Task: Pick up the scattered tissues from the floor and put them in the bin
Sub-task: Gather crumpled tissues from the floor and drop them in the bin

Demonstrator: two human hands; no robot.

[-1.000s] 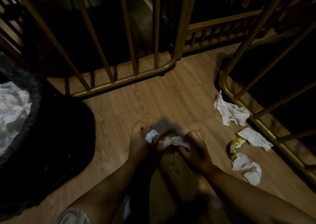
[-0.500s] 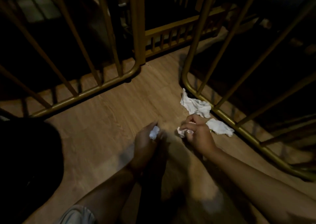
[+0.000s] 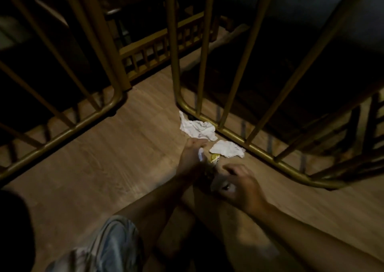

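Both hands work low over the floor (image 3: pixel 116 157): left hand (image 3: pixel 192 159) clutches gathered tissue (image 3: pixel 201 155), right hand (image 3: pixel 241 185) curls onto another, freeing neither for the bin.

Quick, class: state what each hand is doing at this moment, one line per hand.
Left hand: closed, gripping a white tissue.
Right hand: fingers curled over something pale on the floor; blurred, so a grip cannot be told.

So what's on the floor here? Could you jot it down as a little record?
floor: light wood-look planks
loose tissues: two crumpled white tissues beside the gold metal frame rail
wrapper: small yellow wrapper
left hand: holds a white tissue scrap
right hand: curled over the floor, blurred
bin: not clearly visible
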